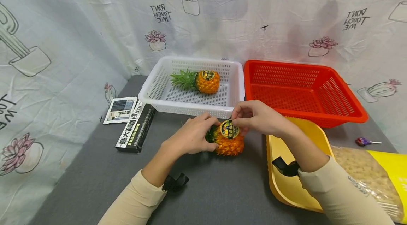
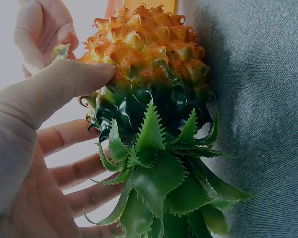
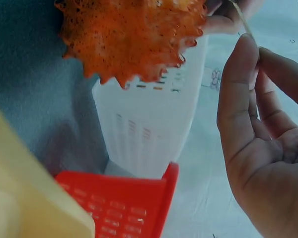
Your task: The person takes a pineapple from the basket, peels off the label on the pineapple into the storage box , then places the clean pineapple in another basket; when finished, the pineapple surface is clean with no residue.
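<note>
A toy-like orange pineapple (image 1: 230,146) lies on the grey table in front of the white basket. My left hand (image 1: 193,135) grips it near its green end, thumb (image 2: 89,74) on the body and the other fingers round the far side. In the left wrist view its leafy crown (image 2: 161,183) hangs over the palm; from the head that crown is mostly hidden by the hand. On the pineapple's upper side is a round black-and-yellow label (image 1: 229,129). My right hand (image 1: 260,118) pinches the label's edge between thumb and forefinger; the right wrist view catches this label edge-on (image 3: 245,21).
Behind stand a white basket (image 1: 190,106) holding another pineapple (image 1: 208,83) and a red basket (image 1: 305,113). A yellow tray (image 1: 276,182) sits under my right forearm. Pasta box (image 1: 135,128) and white pouch (image 1: 120,110) lie left; lollipop (image 1: 362,142) and yellow bag (image 1: 372,175) right.
</note>
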